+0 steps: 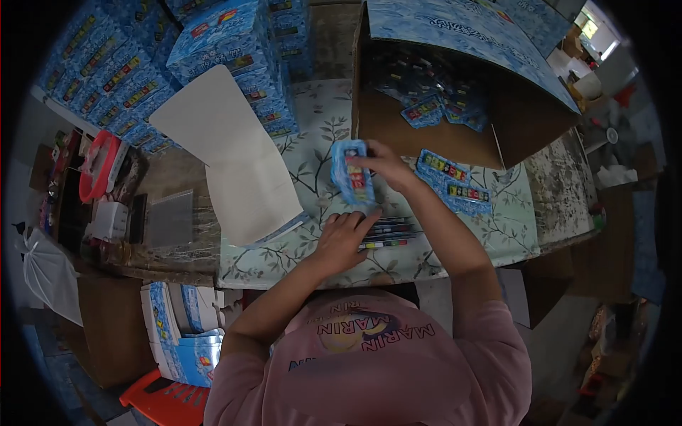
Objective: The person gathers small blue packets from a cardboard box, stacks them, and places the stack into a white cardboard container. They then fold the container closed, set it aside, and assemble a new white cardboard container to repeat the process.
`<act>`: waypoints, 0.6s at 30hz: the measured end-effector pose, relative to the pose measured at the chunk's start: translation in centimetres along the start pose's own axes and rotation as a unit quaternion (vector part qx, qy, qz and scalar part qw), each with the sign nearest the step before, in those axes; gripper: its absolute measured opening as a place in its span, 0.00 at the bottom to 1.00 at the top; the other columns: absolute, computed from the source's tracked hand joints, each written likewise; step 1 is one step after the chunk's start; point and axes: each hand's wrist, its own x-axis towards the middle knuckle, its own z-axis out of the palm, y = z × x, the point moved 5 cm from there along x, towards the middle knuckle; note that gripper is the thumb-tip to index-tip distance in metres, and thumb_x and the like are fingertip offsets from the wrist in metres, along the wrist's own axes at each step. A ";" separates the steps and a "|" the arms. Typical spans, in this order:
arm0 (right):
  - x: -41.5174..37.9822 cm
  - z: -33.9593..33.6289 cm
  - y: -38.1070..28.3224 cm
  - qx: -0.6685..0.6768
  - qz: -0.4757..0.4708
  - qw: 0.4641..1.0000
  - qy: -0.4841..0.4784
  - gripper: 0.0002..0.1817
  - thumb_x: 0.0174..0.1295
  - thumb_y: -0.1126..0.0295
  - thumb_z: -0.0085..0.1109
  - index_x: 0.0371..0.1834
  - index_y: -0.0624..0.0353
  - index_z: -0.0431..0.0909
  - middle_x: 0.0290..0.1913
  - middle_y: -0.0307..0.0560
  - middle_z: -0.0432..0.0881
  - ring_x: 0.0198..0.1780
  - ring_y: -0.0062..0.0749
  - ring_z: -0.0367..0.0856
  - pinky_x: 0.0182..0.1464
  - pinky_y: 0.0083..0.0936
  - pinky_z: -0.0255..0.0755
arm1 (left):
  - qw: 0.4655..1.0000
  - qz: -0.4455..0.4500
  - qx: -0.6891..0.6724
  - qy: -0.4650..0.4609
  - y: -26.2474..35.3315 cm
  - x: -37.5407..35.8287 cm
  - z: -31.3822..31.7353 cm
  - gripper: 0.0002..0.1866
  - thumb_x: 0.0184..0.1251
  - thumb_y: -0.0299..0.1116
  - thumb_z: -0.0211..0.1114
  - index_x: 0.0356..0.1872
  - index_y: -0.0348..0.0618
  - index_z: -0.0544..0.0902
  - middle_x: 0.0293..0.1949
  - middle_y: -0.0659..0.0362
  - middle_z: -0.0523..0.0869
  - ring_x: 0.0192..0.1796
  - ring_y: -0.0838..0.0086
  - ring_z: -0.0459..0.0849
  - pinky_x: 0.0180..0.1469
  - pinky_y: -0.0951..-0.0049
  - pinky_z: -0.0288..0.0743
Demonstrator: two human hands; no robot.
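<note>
My right hand (pixel 387 168) grips blue printed packs (pixel 352 170) with a colourful strip of pictures, held upright above the flowered tablecloth; their edges are slightly blurred. My left hand (pixel 342 240) rests low over the cloth, fingers stretched out and apart, the thumb reaching to the near stack. That stack of flat packs (pixel 392 233) lies in front of my body, dark edges showing, partly hidden by the left hand. Two more blue packs (pixel 455 181) lie on the cloth beyond my right forearm.
An open carton (pixel 426 142) on its side holds many packs. Blue boxes (pixel 227 57) are stacked at the back left. A bent pale cardboard sheet (pixel 245 170) lies left of my hands. A red basket (pixel 99 167) and a clear plastic sheet (pixel 170 219) are further left.
</note>
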 end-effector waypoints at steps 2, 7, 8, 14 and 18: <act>-3.1 -1.8 0.3 0.204 -0.019 0.975 0.089 0.19 0.51 0.69 0.66 0.47 0.64 0.76 0.39 0.43 0.82 0.40 0.24 0.80 0.46 0.25 0.73 | 1.000 -0.002 -0.015 -0.018 0.0 0.0 0.6 0.45 0.41 0.32 0.72 0.67 0.51 0.64 0.52 0.51 0.73 0.56 0.56 0.73 0.56 0.60 0.61; -10.8 -3.9 3.0 -0.096 0.009 0.993 0.073 0.20 0.56 0.64 0.66 0.50 0.63 0.77 0.40 0.45 0.82 0.42 0.28 0.80 0.46 0.28 0.72 | 0.990 -0.017 0.071 0.121 -0.1 -0.2 0.5 0.54 0.40 0.43 0.77 0.71 0.49 0.56 0.70 0.46 0.56 0.72 0.49 0.53 0.68 0.42 0.45; -11.6 -3.7 4.0 -0.220 0.002 0.976 0.005 0.20 0.57 0.64 0.65 0.51 0.62 0.77 0.40 0.46 0.82 0.44 0.28 0.80 0.48 0.27 0.72 | 0.987 0.002 0.060 0.149 -0.3 -0.2 0.6 0.57 0.38 0.45 0.78 0.72 0.48 0.53 0.68 0.47 0.60 0.71 0.49 0.55 0.67 0.36 0.43; -14.0 -7.9 3.2 -0.316 0.022 0.944 0.097 0.23 0.55 0.56 0.66 0.48 0.60 0.78 0.43 0.53 0.81 0.46 0.37 0.80 0.48 0.30 0.72 | 0.996 -0.043 0.008 -0.073 -0.4 1.6 0.7 0.50 0.40 0.44 0.77 0.68 0.47 0.61 0.56 0.50 0.74 0.60 0.54 0.71 0.64 0.52 0.59; -13.3 -9.5 4.0 -0.581 0.021 0.767 0.272 0.22 0.49 0.55 0.69 0.40 0.60 0.78 0.38 0.54 0.81 0.44 0.43 0.80 0.45 0.35 0.73 | 0.999 0.016 0.027 -0.025 -0.5 2.5 0.1 0.46 0.41 0.42 0.76 0.66 0.48 0.64 0.51 0.52 0.76 0.55 0.56 0.75 0.61 0.58 0.65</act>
